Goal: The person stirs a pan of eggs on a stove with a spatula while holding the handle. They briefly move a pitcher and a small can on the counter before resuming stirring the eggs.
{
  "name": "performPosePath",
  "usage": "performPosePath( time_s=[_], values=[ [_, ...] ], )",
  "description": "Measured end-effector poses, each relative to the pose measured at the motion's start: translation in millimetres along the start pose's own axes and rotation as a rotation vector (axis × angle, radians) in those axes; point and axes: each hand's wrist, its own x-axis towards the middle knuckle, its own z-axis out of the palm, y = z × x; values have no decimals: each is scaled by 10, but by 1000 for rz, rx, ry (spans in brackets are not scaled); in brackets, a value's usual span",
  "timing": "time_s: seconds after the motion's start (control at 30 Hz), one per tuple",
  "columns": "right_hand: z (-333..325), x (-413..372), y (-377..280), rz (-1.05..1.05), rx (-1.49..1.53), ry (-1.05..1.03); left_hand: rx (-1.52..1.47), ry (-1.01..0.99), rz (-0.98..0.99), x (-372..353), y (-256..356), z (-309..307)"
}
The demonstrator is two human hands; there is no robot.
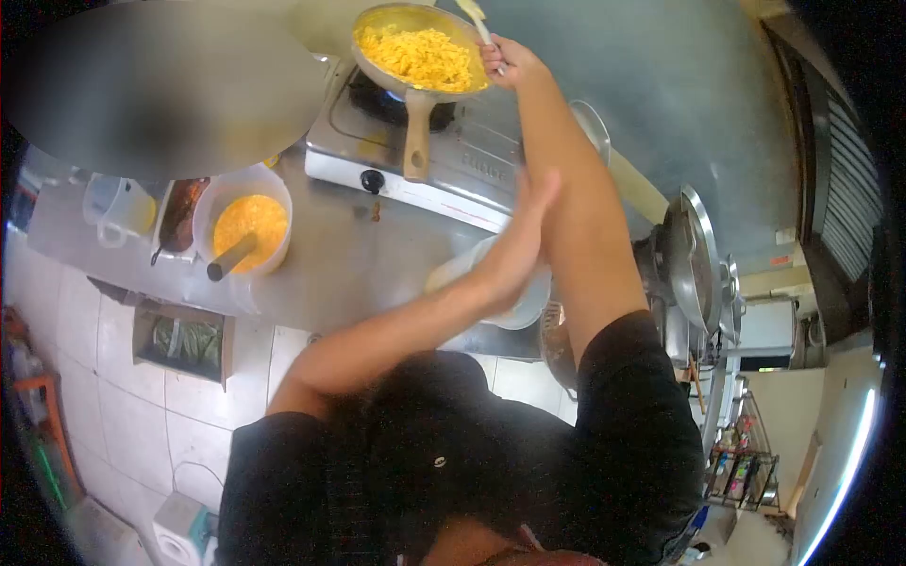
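Observation:
My right hand (pixel 507 62) is closed around the handle of a spatula (pixel 473 13) at the right rim of a frying pan (pixel 418 141). Scrambled eggs (pixel 420 57), yellow and broken into small curds, fill much of the pan. The pan sits on a gas stove (pixel 368 156), its beige handle pointing toward me, and a blue flame shows beneath it. My left hand (pixel 521 231), slightly blurred, has its fingers stretched out and lies against or just in front of my right forearm. It holds nothing visible. Below it, a whitish tub (pixel 524 311) is partly hidden by my left forearm.
To the left, a plastic container (pixel 203 212) holds beaten egg (pixel 253 222) with a utensil handle sticking out. Beside it are a tray of reddish-brown food (pixel 182 212) and a clear jug (pixel 118 203). Metal pans (pixel 694 259) stand at right. A blurred grey oval covers the upper left.

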Motion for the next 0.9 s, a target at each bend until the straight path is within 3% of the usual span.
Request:
performPosePath(
  time_s=[0.03,0.1,0.17,0.23,0.3,0.33,0.4,0.5,0.6,0.67,0.73,0.83,0.9],
  values=[
    [-3,21,-10,-23,-8,16,-91,-93,-166,-249,62,88],
    [-42,87,-31,-98,-301,176,198,-162,-412,-605,218,183],
    [90,-207,-61,-175,-886,289,426,-121,-373,-737,387,-23],
    [-60,-124,-235,-93,-1214,243,592,23,-31,-654,535,-644],
    [-4,-269,-395,-63,-1622,117,491,507,302,-559,638,-1221],
    [16,-386,-398,-104,-1536,111,516,611,301,-519,683,-1379],
    [103,-592,-498,-154,-1773,-3,541,808,297,-323,768,-1506],
    [512,-897,-590,29,-1909,32,367,700,18,-46,823,-1430],
    [855,-777,-745,15,-2073,-59,141,529,-70,189,871,-1301],
    [1180,-628,-798,-6,-2261,-86,28,533,-73,382,799,-1468],
    [1557,-569,-730,135,-2451,-71,-54,500,-48,459,724,-1558],
    [1490,-281,-399,461,-2782,54,-113,449,14,397,698,-1575],
    [1063,-119,-318,83,-2719,179,-137,505,19,390,717,-1476]
  ],
)
